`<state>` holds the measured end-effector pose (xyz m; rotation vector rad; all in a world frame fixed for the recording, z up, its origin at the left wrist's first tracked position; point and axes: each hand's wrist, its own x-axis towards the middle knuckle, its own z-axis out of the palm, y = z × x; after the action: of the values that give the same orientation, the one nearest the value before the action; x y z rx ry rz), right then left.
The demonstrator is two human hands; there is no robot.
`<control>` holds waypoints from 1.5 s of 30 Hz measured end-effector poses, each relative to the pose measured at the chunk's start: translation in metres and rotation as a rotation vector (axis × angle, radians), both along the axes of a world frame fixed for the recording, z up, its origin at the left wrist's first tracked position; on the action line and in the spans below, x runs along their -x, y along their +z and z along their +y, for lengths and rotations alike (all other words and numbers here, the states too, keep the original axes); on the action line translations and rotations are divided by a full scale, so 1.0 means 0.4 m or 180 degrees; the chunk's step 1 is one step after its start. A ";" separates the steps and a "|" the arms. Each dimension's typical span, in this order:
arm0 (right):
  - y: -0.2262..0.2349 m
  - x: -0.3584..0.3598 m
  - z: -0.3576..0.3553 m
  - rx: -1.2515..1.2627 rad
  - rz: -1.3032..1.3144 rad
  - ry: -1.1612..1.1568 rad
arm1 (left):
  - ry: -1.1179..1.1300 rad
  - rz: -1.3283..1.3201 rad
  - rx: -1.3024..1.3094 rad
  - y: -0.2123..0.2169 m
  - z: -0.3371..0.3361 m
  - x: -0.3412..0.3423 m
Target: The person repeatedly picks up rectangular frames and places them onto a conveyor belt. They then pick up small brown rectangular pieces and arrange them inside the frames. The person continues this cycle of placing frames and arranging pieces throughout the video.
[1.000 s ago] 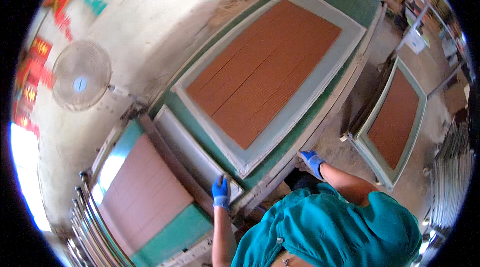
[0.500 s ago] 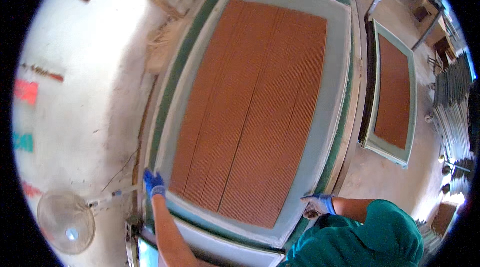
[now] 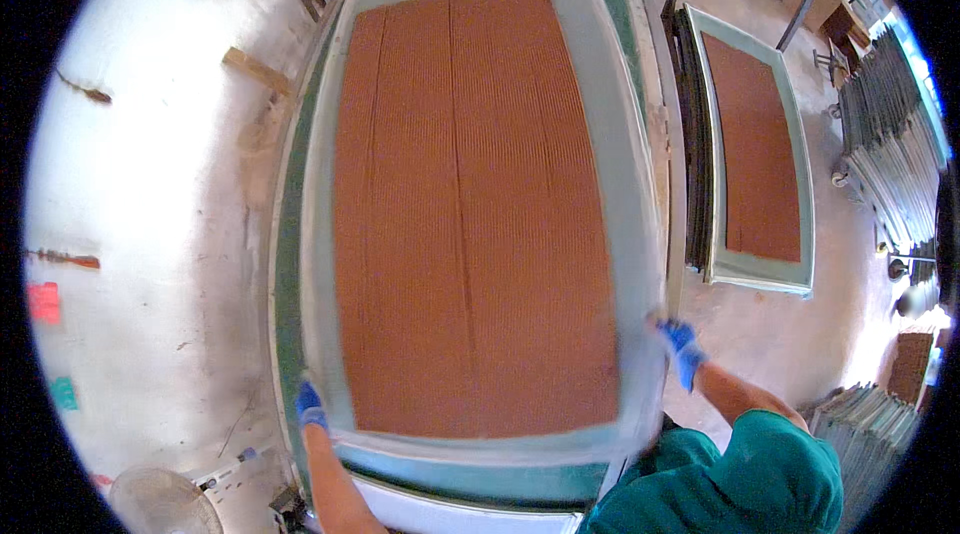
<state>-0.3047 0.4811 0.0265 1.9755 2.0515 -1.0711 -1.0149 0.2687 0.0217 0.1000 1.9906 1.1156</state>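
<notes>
Large framed panel gripped at both near corners

The panel (image 3: 470, 214), ribbed brown in a pale green frame, lies flat on the green worktop (image 3: 290, 264); left hand (image 3: 310, 404) and right hand (image 3: 682, 346), blue-gloved, are closed on its frame edges. A lift or slide seems in hand, calling for level, even support

Vantage: one head-worn fisheye view, looking steeply down from above the person's teal-shirted shoulders.
Facing: forward along the large pale-green framed panel with ribbed brown filling (image 3: 470, 204), which fills the centre.
Nearness: close; the blue-gloved left hand (image 3: 310, 404) and right hand (image 3: 683, 349) sit low in frame.
Edges: straight frame lines bow outward; the concrete floor (image 3: 150, 194) curves round the rim.
Shared: only one view, no overlap.
</notes>
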 end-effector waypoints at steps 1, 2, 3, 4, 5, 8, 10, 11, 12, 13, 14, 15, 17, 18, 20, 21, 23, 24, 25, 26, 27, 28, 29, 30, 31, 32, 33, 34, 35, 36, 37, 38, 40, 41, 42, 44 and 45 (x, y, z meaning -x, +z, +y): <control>0.007 -0.051 0.054 0.0649 0.1356 -0.1574 | 0.0137 -0.0534 -0.0326 0.053 0.032 -0.103; 0.026 -0.093 0.115 0.0936 0.2458 -0.2929 | 0.0422 -0.1331 -0.0723 0.109 0.057 -0.211; 0.070 -0.141 0.168 0.1115 0.2869 -0.2915 | 0.1297 -0.2622 -0.1342 0.166 0.068 -0.314; 0.123 -0.183 0.219 0.1059 0.2831 -0.2673 | 0.2160 -0.3731 -0.1732 0.221 0.071 -0.410; 0.194 -0.233 0.228 0.0426 0.2375 -0.2462 | 0.2486 -0.4129 -0.1722 0.270 0.066 -0.494; 0.369 -0.337 0.196 0.0760 0.2494 -0.3041 | -0.0665 -0.1697 -0.0453 0.411 -0.012 -0.649; 0.419 -0.375 0.150 0.0409 0.2348 -0.2935 | -0.0649 -0.1695 -0.0985 0.474 -0.058 -0.706; 0.433 -0.402 0.134 0.0438 0.2170 -0.2933 | -0.0601 -0.1709 -0.1232 0.502 -0.091 -0.739; 0.430 -0.426 0.117 0.0300 0.2486 -0.2815 | -0.0449 -0.1341 -0.0881 0.520 -0.116 -0.761; 0.418 -0.443 0.110 0.0328 0.2688 -0.2800 | -0.0320 -0.0989 -0.0539 0.535 -0.118 -0.766; 0.409 -0.477 0.102 0.0291 0.2959 -0.2775 | -0.0217 -0.0639 -0.0220 0.538 -0.122 -0.794; 0.401 -0.514 0.062 0.0290 0.2741 -0.2770 | -0.0385 -0.0565 -0.0443 0.547 -0.162 -0.833; 0.392 -0.578 -0.027 0.0156 0.2295 -0.2966 | -0.0216 -0.0622 -0.0468 0.528 -0.252 -0.949; 0.399 -0.618 -0.072 0.0107 0.2620 -0.2880 | -0.0184 -0.0695 -0.0484 0.521 -0.301 -0.998; 0.431 -0.686 -0.157 0.0147 0.2836 -0.2921 | -0.0119 -0.0867 -0.0437 0.499 -0.406 -1.088; 0.453 -0.731 -0.179 0.0046 0.2532 -0.2829 | -0.0010 -0.0901 -0.0202 0.480 -0.441 -1.139; 0.495 -0.810 -0.215 0.0030 0.2682 -0.2743 | -0.0114 -0.0851 -0.0436 0.456 -0.504 -1.229; 0.505 -0.842 -0.232 0.0007 0.2756 -0.2807 | -0.0126 -0.0758 -0.0428 0.455 -0.530 -1.263; 0.515 -0.864 -0.244 -0.0086 0.2684 -0.2570 | -0.0033 -0.0772 -0.0515 0.457 -0.543 -1.279; 0.519 -0.889 -0.251 -0.0160 0.2540 -0.2606 | 0.0071 -0.0763 -0.0607 0.459 -0.550 -1.302; 0.523 -0.913 -0.251 -0.0248 0.2556 -0.2552 | 0.0054 -0.0789 -0.0807 0.462 -0.552 -1.324; 0.527 -0.938 -0.252 -0.0196 0.2615 -0.2515 | -0.0048 -0.0877 -0.0622 0.468 -0.550 -1.341; 0.531 -0.965 -0.250 -0.0288 0.2600 -0.2553 | -0.0265 -0.0992 -0.0539 0.476 -0.542 -1.357; 0.537 -0.990 -0.245 -0.0243 0.2634 -0.2597 | -0.0470 -0.1106 -0.0450 0.483 -0.529 -1.373; 0.543 -1.016 -0.238 -0.0222 0.2569 -0.2817 | -0.0765 -0.1691 -0.0708 0.496 -0.503 -1.382; 0.550 -1.036 -0.227 -0.0135 0.2644 -0.2744 | -0.0712 -0.1409 -0.0659 0.493 -0.476 -1.400; 0.558 -1.066 -0.214 -0.0078 0.2637 -0.2859 | -0.0660 -0.1112 -0.0603 0.500 -0.443 -1.422; 0.565 -1.098 -0.198 0.0047 0.2750 -0.2938 | -0.0615 -0.0807 -0.0554 0.504 -0.400 -1.446; 0.572 -1.131 -0.179 -0.0076 0.2692 -0.2961 | -0.0137 -0.0466 -0.0541 0.497 -0.344 -1.474; 0.576 -1.181 -0.155 -0.0126 0.2745 -0.2937 | -0.0289 -0.0509 -0.0536 0.498 -0.282 -1.504; 0.576 -1.232 -0.124 -0.0153 0.2783 -0.2922 | -0.0435 -0.0563 -0.0528 0.501 -0.208 -1.522; 0.572 -1.288 -0.086 -0.0206 0.2849 -0.3050 | -0.0483 -0.0522 -0.0324 0.492 -0.141 -1.557; 0.552 -1.400 -0.004 -0.0216 0.2909 -0.3451 | -0.1045 -0.0663 -0.0860 0.469 -0.003 -1.636; 0.544 -1.468 0.035 -0.0352 0.2879 -0.3328 | -0.1094 -0.1007 -0.1267 0.439 0.091 -1.690; 0.535 -1.531 0.089 -0.0444 0.2904 -0.3510 | -0.1327 -0.1216 -0.1555 0.433 0.175 -1.730; 0.519 -1.645 0.167 -0.0525 0.2853 -0.3944 | -0.1426 -0.1131 -0.1527 0.417 0.344 -1.809; 0.516 -1.705 0.205 -0.0501 0.2376 -0.3900 | -0.1460 -0.0960 -0.1306 0.413 0.424 -1.849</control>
<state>0.3773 0.5631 0.2330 3.3638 0.8280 -2.0899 -0.2751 0.4384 0.1867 0.5417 1.3597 1.1362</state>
